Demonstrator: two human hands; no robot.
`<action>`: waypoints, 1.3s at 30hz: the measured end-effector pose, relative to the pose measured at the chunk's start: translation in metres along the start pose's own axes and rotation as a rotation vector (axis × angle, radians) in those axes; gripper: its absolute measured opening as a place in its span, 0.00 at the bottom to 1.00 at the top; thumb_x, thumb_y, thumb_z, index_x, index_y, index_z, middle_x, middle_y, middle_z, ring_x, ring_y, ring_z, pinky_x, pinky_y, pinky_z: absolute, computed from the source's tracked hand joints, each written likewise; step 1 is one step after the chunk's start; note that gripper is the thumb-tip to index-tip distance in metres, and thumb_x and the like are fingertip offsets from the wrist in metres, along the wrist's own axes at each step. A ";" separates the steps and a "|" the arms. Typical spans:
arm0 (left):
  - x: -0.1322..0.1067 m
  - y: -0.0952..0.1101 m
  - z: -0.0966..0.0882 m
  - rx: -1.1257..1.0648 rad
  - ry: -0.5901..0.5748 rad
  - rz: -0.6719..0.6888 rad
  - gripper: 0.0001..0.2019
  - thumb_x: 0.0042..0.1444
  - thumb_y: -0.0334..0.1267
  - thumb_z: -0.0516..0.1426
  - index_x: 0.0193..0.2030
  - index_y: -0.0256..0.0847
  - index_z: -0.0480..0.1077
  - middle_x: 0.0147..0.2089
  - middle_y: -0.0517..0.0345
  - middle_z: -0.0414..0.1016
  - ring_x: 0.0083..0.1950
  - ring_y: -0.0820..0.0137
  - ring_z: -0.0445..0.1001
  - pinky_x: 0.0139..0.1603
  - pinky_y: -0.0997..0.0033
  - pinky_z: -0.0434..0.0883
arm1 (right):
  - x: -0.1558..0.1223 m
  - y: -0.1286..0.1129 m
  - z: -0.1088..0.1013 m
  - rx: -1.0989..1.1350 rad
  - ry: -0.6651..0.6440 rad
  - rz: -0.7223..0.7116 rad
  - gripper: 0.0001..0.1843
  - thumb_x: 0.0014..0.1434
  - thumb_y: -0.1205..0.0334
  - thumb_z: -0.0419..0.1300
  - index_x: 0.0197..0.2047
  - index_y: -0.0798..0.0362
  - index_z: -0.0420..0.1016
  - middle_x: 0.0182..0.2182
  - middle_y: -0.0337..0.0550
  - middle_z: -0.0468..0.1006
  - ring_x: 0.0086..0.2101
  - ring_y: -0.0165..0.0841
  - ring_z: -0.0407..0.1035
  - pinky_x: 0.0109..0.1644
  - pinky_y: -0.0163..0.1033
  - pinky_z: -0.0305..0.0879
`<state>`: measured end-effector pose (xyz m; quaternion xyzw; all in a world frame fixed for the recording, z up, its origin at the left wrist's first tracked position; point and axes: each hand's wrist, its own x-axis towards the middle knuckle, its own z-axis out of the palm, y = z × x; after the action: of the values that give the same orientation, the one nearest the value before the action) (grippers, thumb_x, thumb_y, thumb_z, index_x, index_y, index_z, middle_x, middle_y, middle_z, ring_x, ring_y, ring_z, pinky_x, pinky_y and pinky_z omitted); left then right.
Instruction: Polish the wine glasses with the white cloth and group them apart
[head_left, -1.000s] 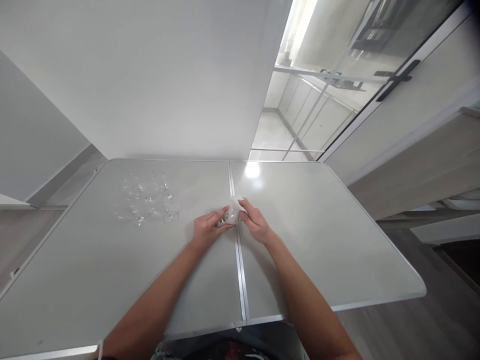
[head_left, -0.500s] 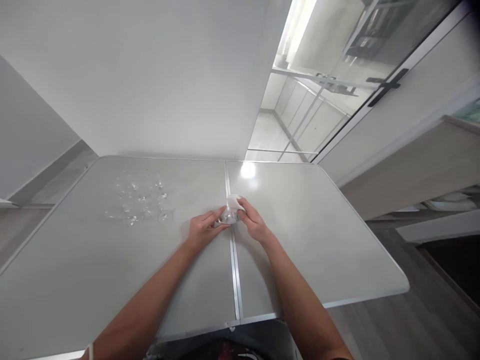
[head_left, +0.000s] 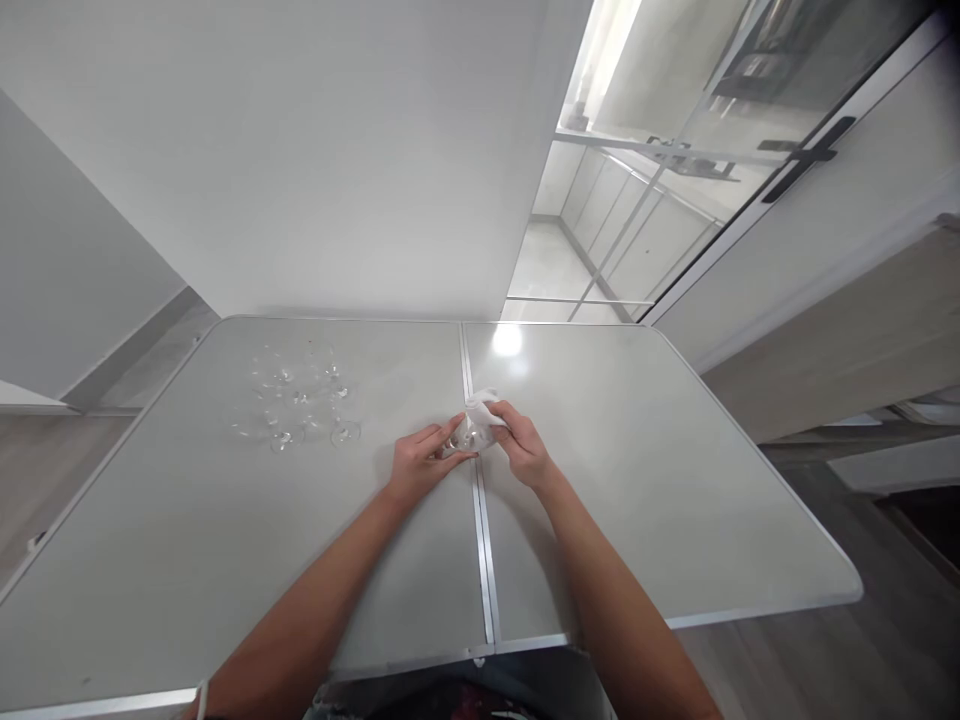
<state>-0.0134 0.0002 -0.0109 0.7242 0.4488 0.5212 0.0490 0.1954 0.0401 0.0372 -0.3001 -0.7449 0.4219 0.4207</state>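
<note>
Close to the table's metal seam, my left hand [head_left: 427,455] grips a clear glass [head_left: 466,436], its thumb and fingers on either side. The glass looks tilted, and its lower part is partly hidden by my fingers. My right hand [head_left: 523,446] pinches a white cloth [head_left: 482,404], which lies against the glass. To the left, several clear stemmed glasses [head_left: 300,397] stand grouped on the pale table; their see-through outlines overlap.
The pale folding table [head_left: 637,480] has a metal seam [head_left: 484,560] across its middle and a metal rim. A white wall [head_left: 360,180] rises behind it. A glass-paned door [head_left: 637,190] is at the back right.
The whole view has shifted slightly, so the table and hands sit further right. My right hand and the cloth have moved slightly against the glass; my left hand keeps its hold.
</note>
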 end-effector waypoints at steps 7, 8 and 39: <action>0.003 0.001 -0.002 0.021 0.003 -0.031 0.28 0.55 0.50 0.66 0.62 0.45 0.74 0.26 0.66 0.69 0.23 0.79 0.61 0.28 0.79 0.65 | 0.002 -0.009 0.007 0.137 0.005 0.033 0.18 0.72 0.50 0.49 0.56 0.48 0.71 0.44 0.44 0.75 0.41 0.37 0.69 0.48 0.43 0.66; 0.003 0.001 -0.002 0.017 -0.005 -0.028 0.28 0.55 0.50 0.66 0.61 0.45 0.74 0.26 0.66 0.69 0.23 0.79 0.61 0.27 0.79 0.65 | 0.003 -0.011 0.006 0.162 -0.021 0.040 0.18 0.72 0.50 0.49 0.56 0.48 0.72 0.43 0.43 0.75 0.40 0.36 0.68 0.46 0.42 0.66; 0.005 0.004 -0.007 -0.054 0.108 -0.208 0.28 0.53 0.50 0.68 0.59 0.46 0.75 0.26 0.66 0.69 0.25 0.78 0.63 0.31 0.77 0.69 | 0.004 -0.001 -0.017 0.237 0.507 0.140 0.16 0.69 0.46 0.53 0.52 0.45 0.71 0.35 0.41 0.73 0.34 0.34 0.67 0.39 0.40 0.66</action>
<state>-0.0164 -0.0015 -0.0023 0.6431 0.5094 0.5633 0.0981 0.2089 0.0491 0.0448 -0.3955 -0.5387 0.4456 0.5957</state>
